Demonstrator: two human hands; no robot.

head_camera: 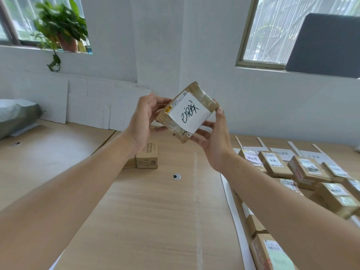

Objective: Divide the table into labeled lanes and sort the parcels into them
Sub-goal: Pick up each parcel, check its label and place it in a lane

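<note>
Head view: parcel (187,112), taped cardboard with a handwritten white note on its upper face, is held tilted in the air above the surface (155,211), well clear of it, toward the far edge. The left grip (143,121) grasps its left side with fingers curled round the edge. The right grip (214,141) grasps the lower right corner, fingers beneath and thumb on the right edge. Along the right edge lie other parcels (303,172), packed close, with paper lane labels (282,153) at their far end and a white strip (227,191) marking the nearest lane. A small box (147,156) stands apart near the far edge.

Likely hazards:
- With contact only at the sides, the tilted parcel could slip if either grip loosens.
- Misreading the scrawled note would send it to the wrong lane.
- Setting it down among crowded neighbours could nudge them or a strip askew.
</note>
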